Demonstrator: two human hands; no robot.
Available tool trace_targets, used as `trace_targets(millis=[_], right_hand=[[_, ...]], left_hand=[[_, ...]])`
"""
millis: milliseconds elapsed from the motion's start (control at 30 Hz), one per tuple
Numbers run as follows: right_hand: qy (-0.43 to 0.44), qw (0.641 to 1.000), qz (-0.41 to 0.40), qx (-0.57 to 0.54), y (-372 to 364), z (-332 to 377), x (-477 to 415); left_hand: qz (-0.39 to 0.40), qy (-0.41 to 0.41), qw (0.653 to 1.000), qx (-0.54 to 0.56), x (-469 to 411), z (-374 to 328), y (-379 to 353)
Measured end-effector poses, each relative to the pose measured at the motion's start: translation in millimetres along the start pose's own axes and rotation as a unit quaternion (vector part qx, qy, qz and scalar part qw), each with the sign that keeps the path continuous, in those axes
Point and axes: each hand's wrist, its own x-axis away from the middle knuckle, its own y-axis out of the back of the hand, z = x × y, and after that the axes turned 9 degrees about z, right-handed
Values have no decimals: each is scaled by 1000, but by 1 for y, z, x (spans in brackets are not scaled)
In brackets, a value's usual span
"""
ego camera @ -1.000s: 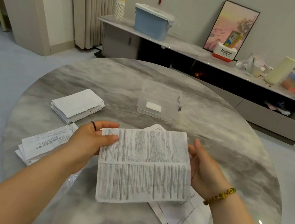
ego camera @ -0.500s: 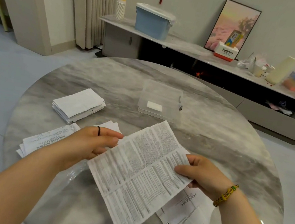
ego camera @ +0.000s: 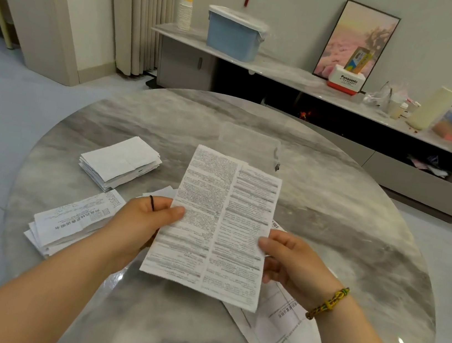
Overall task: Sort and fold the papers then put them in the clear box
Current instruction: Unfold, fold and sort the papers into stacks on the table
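**A:** Where is the paper being worked on?

**B:** The white printed leaflet (ego camera: 217, 225), with dense black text in two columns and a crease down its middle, is held unfolded above the round grey marbled surface (ego camera: 355, 233). Its printed face is towards the person.

**A:** And the grips?

**B:** Both are on it. The left grip (ego camera: 145, 218) pinches the leaflet's left edge, thumb on the printed face and fingers behind. The right grip (ego camera: 293, 262) pinches the right edge the same way, with the other fingers curled behind the sheet.

**A:** The box?

**B:** The clear plastic box (ego camera: 252, 140) stands on the surface beyond the leaflet, whose top edge hides its near part. I cannot tell whether anything lies inside.

**A:** Other papers?

**B:** A neat stack of folded white papers (ego camera: 120, 162) lies to the left, well apart from the box. Nearer the person, just beside the left forearm, is a loose pile of printed slips (ego camera: 73, 219). Below the right grip lie unfolded white sheets with a barcode (ego camera: 277, 332).

**A:** Anything worn?

**B:** A thin black band (ego camera: 151, 203) sits round one left finger, and a braided yellow-and-green bracelet (ego camera: 328, 302) is on the right wrist.

**A:** Behind the surface?

**B:** A long low shelf (ego camera: 290, 74) along the wall carries a blue lidded bin (ego camera: 232, 38), a stack of paper cups (ego camera: 185, 8) and a framed pink picture (ego camera: 356, 41).
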Motion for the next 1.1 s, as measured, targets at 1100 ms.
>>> trace_targets(millis=[1100], right_hand=[[48, 995, -71, -45, -4, 0, -4]], left_hand=[[22, 10, 998, 64, 2, -9, 2]])
